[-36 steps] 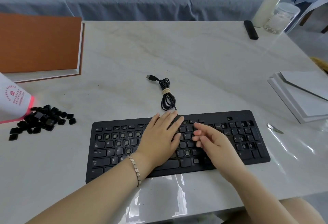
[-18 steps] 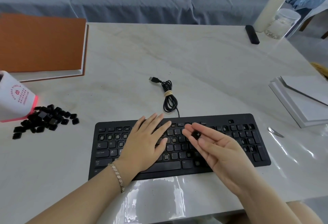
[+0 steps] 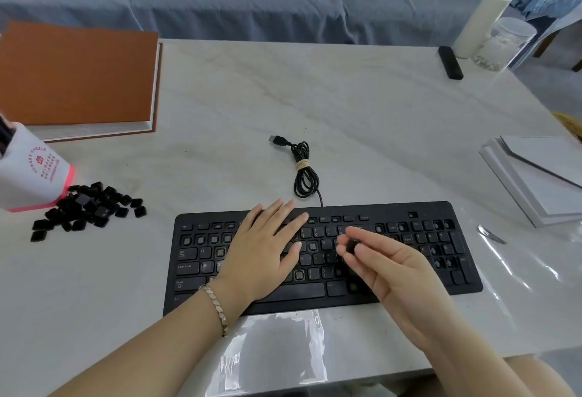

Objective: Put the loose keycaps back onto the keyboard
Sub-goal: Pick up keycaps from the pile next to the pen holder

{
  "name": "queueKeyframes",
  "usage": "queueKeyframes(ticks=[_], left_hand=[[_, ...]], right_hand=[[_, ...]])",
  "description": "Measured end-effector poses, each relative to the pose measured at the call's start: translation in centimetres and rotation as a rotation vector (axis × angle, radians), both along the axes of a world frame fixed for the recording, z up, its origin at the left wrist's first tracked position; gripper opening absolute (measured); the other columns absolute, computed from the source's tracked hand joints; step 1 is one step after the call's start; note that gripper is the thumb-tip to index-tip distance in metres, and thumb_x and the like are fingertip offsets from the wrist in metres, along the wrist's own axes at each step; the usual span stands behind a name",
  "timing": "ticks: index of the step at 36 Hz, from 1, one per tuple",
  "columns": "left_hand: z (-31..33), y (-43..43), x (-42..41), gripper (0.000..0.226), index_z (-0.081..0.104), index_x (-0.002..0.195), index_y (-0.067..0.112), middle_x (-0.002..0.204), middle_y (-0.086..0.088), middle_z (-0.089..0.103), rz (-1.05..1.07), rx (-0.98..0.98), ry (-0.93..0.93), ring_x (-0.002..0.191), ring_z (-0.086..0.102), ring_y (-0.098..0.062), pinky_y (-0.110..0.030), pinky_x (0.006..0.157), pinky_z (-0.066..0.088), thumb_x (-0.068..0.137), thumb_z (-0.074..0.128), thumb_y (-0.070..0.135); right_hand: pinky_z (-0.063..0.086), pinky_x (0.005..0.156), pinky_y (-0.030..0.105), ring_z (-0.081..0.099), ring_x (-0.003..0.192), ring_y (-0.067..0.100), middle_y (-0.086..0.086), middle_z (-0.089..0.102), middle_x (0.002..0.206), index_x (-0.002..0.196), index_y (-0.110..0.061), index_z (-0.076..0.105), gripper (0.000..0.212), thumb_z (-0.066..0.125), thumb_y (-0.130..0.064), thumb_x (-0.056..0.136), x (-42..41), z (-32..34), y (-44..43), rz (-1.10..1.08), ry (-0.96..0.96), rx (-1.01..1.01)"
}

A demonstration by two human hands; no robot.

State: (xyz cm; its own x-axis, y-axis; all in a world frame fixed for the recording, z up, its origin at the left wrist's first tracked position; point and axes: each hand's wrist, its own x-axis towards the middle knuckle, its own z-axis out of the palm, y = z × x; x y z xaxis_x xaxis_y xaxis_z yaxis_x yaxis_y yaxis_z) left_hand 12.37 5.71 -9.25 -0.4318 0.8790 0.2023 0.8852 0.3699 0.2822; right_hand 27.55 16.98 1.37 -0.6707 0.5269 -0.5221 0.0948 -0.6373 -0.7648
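Head view
Keyboard [image 3: 419, 239]: black, long axis left to right across the bench [image 3: 362, 132]; its right end sits a little farther from me. Several sockets are bare, and the legends read upright to me.
Cable [image 3: 304, 173]: leaves the far edge, coiled and tied, with the plug pointing away to the left.
Left hand [image 3: 264, 255]: lies flat on the left-middle keys, palm down, fingers straight and slightly spread, pointing away and right. It holds nothing.
Bracelet [image 3: 217, 305]: on my left wrist, at the near edge of the keyboard.
Right hand [image 3: 396, 274]: raised over the right-middle keys, palm turned up and left.
Right fingers [image 3: 371, 237]: closed narrow, with thumb and fingertips pinching one keycap [image 3: 352, 246].
Keycap: held above the key rows, just right of my left fingertips. It is too blurred to tell which way it faces.
Pile [image 3: 91, 209]: loose black keycaps on the bench, well left of the keyboard, against a tipped white cup [image 3: 31, 173].
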Motion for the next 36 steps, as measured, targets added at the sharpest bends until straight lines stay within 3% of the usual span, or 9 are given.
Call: queueKeyframes(ticks=[7,11,16,19,24,30,36], left_hand=[[0.4,-0.5,-0.1,0.049,0.053,0.132,0.016,0.137,-0.005,0.053,0.007,-0.040,-0.029,0.130,0.042,-0.019,-0.034,0.110,0.019,0.089,0.037,0.035],[0.7,-2.9,-0.8,0.050,0.051,0.133,0.015,0.139,-0.005,0.051,0.068,-0.028,-0.068,0.132,0.033,-0.014,-0.031,0.110,0.016,0.089,0.036,0.032],[0.4,-6.4,-1.5,0.049,0.054,0.130,0.010,0.138,-0.010,0.050,0.167,-0.001,-0.049,0.132,0.032,-0.017,-0.037,0.110,0.019,0.090,0.036,0.031],[0.1,-7.4,-1.5,0.048,0.055,0.129,0.010,0.139,-0.010,0.050,0.177,0.009,-0.044,0.133,0.033,-0.018,-0.038,0.110,0.020,0.090,0.037,0.031],[-0.2,-7.6,-1.4,0.047,0.056,0.129,0.012,0.139,-0.008,0.050,0.186,0.031,-0.049,0.133,0.034,-0.018,-0.039,0.109,0.023,0.091,0.037,0.031],[-0.4,-7.6,-1.3,0.046,0.057,0.128,0.011,0.138,-0.009,0.051,0.195,0.063,-0.035,0.132,0.036,-0.019,-0.040,0.109,0.024,0.089,0.038,0.028],[-0.5,-7.6,-1.2,0.046,0.056,0.129,0.012,0.138,-0.008,0.051,0.200,0.071,-0.030,0.132,0.036,-0.019,-0.040,0.109,0.025,0.090,0.039,0.028]], right_hand=[[0.055,0.065,0.016,0.064,0.067,0.009,0.006,0.073,0.080,0.100,-0.008,0.064,0.019,0.052,0.002,0.088,-0.1,-0.7,0.0,0.042,-0.123,0.164],[0.055,0.079,0.021,0.066,0.076,0.010,0.005,0.073,0.086,0.099,-0.012,0.067,0.021,0.061,0.001,0.083,-0.4,-1.2,-0.4,0.102,-0.194,0.239],[0.045,0.076,0.010,0.062,0.074,-0.002,0.000,0.063,0.059,0.089,-0.025,0.067,0.027,0.070,-0.001,0.077,-0.8,-1.8,-1.0,0.174,-0.272,0.472],[0.043,0.072,0.002,0.061,0.072,-0.008,0.004,0.063,0.062,0.088,-0.024,0.065,0.030,0.072,0.003,0.074,-1.1,-2.6,-1.3,0.205,-0.289,0.620],[0.046,0.067,0.004,0.059,0.059,-0.004,-0.005,0.067,0.070,0.086,-0.023,0.068,0.030,0.076,0.002,0.070,-1.4,-4.4,-2.1,0.300,-0.363,0.791],[0.041,0.065,0.001,0.057,0.069,0.000,-0.008,0.063,0.068,0.079,-0.022,0.068,0.022,0.077,-0.004,0.071,-1.9,-5.8,-2.2,0.406,-0.410,0.992],[0.044,0.067,0.005,0.057,0.069,0.005,-0.007,0.061,0.073,0.074,-0.032,0.061,0.034,0.076,-0.001,0.072,-2.4,-6.3,-1.6,0.514,-0.367,1.089]])
